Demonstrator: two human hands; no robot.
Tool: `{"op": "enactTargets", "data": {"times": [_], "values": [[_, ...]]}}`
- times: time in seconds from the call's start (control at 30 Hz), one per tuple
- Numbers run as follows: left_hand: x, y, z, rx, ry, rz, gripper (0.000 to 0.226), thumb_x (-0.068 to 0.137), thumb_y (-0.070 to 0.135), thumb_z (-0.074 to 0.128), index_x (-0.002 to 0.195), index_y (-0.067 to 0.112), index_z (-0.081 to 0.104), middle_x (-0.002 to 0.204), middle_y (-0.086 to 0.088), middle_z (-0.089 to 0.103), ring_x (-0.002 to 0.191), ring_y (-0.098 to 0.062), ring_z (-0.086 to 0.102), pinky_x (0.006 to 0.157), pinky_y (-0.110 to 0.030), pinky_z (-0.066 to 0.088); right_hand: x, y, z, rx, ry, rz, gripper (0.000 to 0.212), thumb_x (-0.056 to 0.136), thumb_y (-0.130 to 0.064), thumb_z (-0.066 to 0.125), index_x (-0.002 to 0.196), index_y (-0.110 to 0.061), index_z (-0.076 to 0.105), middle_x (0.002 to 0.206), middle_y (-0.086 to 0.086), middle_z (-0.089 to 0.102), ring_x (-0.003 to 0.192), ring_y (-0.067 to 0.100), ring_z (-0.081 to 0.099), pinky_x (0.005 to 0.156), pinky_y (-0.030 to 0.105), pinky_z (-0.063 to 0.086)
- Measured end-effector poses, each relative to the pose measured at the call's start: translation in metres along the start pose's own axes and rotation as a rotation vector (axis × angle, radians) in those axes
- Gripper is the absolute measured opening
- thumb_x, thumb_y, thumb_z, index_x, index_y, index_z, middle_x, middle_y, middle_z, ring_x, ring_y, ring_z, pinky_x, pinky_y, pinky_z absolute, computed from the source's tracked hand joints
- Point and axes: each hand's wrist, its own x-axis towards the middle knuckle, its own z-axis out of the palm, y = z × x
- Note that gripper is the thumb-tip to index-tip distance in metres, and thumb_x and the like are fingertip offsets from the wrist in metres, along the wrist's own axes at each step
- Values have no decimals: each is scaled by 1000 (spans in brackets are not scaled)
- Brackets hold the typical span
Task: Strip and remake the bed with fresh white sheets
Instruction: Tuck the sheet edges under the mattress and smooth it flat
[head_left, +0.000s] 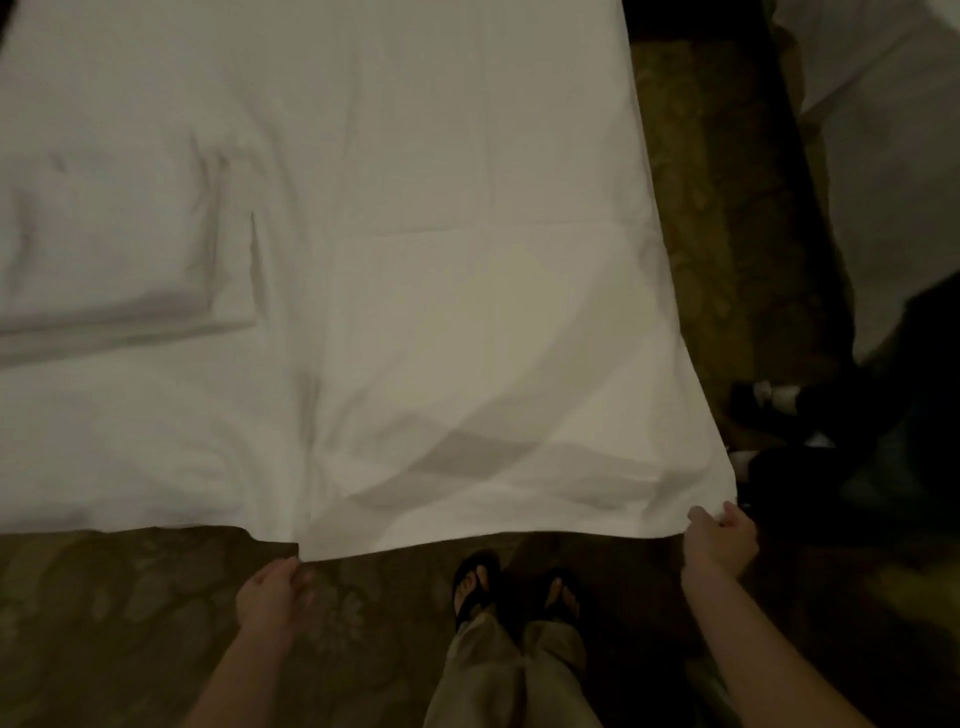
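Left hand (272, 590) at 7 o'clock and right hand (721, 540) at 4 o'clock both pinch the white sheet's (415, 312) near edge.

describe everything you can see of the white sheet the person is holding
The white sheet looks like thin plain cotton, marked with straight fold creases and soft wrinkles. It lies spread across the bed, its near edge lifted off and hanging over the patterned carpet. The left hand pinches that edge at one point, the right hand grips its near right corner, and the stretch between them sags slightly. A folded white piece lies under or beside it at left.
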Motion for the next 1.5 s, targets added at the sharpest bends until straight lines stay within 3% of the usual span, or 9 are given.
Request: {"op": "enactTargets", "data": {"times": [0.07, 0.13, 0.33, 0.6, 0.8, 1.0, 1.2, 1.33, 1.5], "values": [[-8, 22, -4, 193, -34, 119, 22, 91, 0, 54, 113, -5, 59, 81, -12, 60, 70, -21, 56, 68, -36, 49, -21, -23, 11, -33, -19, -69, 51, 89, -1, 59, 137, -6, 44, 143, 17, 38, 123, 36, 47, 98, 41, 44], [-15, 49, -8, 351, -73, 245, 23, 91, 3, 56, 113, -4, 61, 87, -14, 64, 78, -27, 61, 81, -43, 52, -49, -49, 26, -115, -114, -203, 49, 88, -1, 59, 136, -5, 45, 143, 18, 36, 124, 37, 45, 101, 44, 42], [-65, 128, -16, 683, -191, 486, 15, 95, 20, 56, 107, 11, 60, 105, -8, 64, 96, -24, 61, 83, -38, 49, -151, -122, 62, -468, -573, -748, 44, 91, -8, 58, 133, -10, 47, 139, 11, 42, 128, 28, 41, 105, 40, 36], [-142, 244, -32, 698, -263, 739, 21, 93, 20, 61, 109, 8, 66, 108, -10, 66, 103, -26, 62, 85, -30, 44, -261, -154, 77, -971, -839, -1010, 47, 96, -29, 50, 140, -19, 37, 145, 4, 34, 132, 23, 35, 103, 38, 35], [-155, 309, -69, 853, -130, 939, 19, 93, 22, 57, 107, 13, 65, 104, -2, 65, 96, -19, 60, 81, -28, 44, -324, -157, 92, -1330, -845, -1139, 55, 97, -33, 46, 146, -15, 27, 149, 7, 29, 136, 26, 31, 108, 43, 31], [-108, 331, -113, 1105, -80, 966, 24, 92, 30, 53, 110, 18, 63, 119, -4, 63, 112, -21, 57, 93, -29, 45, -435, -205, 151, -1255, -739, -1352, 53, 96, -29, 45, 145, -14, 29, 147, 7, 32, 134, 26, 33, 106, 43, 30], [-57, 364, -161, 1333, -146, 977, 27, 91, 28, 51, 113, 17, 63, 119, -4, 63, 112, -23, 58, 91, -30, 46, -547, -255, 205, -1054, -609, -1416, 52, 96, -32, 46, 143, -14, 31, 145, 9, 35, 132, 28, 36, 107, 46, 30], [-37, 401, -178, 1360, -167, 997, 30, 91, 27, 51, 114, 12, 62, 118, -8, 65, 109, -26, 60, 91, -32, 48, -589, -266, 232, -974, -614, -1441, 53, 96, -30, 46, 144, -13, 32, 146, 8, 36, 132, 27, 37, 106, 45, 31], [-26, 467, -186, 1272, -113, 1033, 26, 92, 29, 53, 112, 16, 64, 116, -6, 65, 106, -25, 61, 90, -32, 49, -589, -237, 275, -1099, -662, -1365, 51, 96, -31, 46, 142, -14, 32, 146, 7, 35, 133, 27, 35, 108, 47, 29]]}}
